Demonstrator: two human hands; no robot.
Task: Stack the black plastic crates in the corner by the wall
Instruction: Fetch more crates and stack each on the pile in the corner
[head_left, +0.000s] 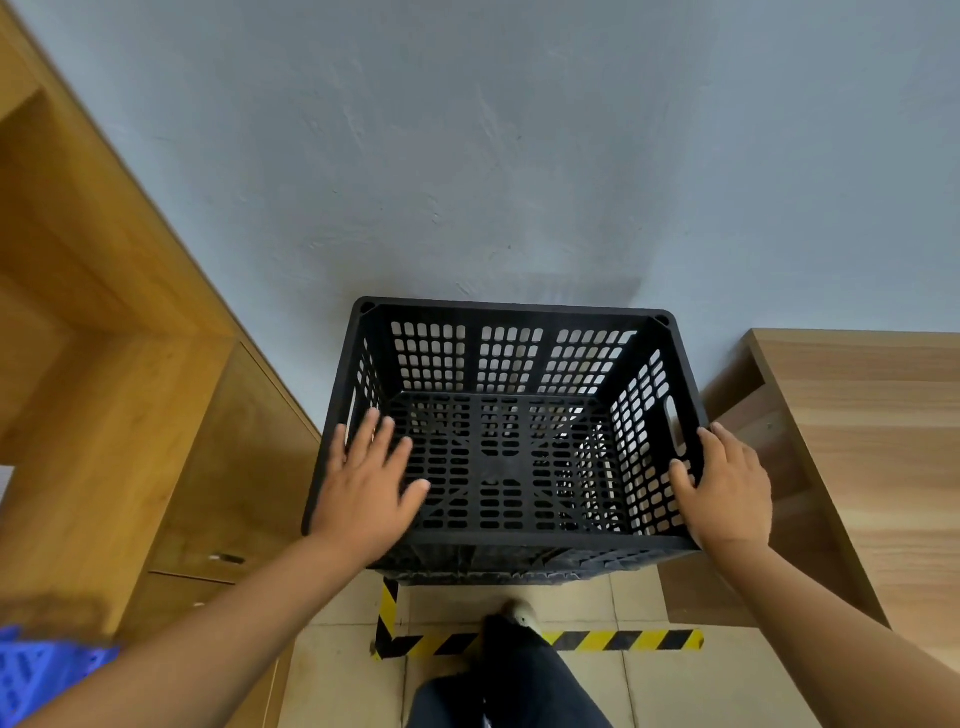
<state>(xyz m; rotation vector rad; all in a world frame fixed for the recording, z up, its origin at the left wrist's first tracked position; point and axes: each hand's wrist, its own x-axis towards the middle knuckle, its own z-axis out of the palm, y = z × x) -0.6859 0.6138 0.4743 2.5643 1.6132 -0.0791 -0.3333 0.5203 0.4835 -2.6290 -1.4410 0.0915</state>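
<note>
- Black perforated plastic crate (511, 415) sits open-top against the pale grey wall (519, 156), far rim touching or just shy of the wall (cannot tell which).
- Crate is raised off the floor; dark ribbed edges show just under its near rim, so it looks set on top of another black crate, but the lower one is mostly hidden.
- Crate stands between a wooden cabinet (130, 364) on the left and a lighter wood-grain worktop (872, 441) on the right, near both.
- Left hand (366, 488) lies on the crate's left rim, fingers straight and spread, reaching over the inside; palm flat, not curled round anything.
- Right hand (727, 488) grips the crate's right wall near the front corner: thumb inside against the perforated wall, fingers wrapped over the rim on the outside.
- Handle slot on the right wall is just beyond the right hand, free.
- Crate interior holds nothing; grid floor with a diagonal cross rib visible.
- Tiled floor (649, 696) below, with yellow-and-black hazard tape (623, 640) forming an L just in front of the crate.
- Person's dark trouser leg (514, 686) and a light shoe toe (522, 613) over the tape line.
- Blue plastic crate corner (36, 670) at the bottom left, partly blurred (only an edge in view).
</note>
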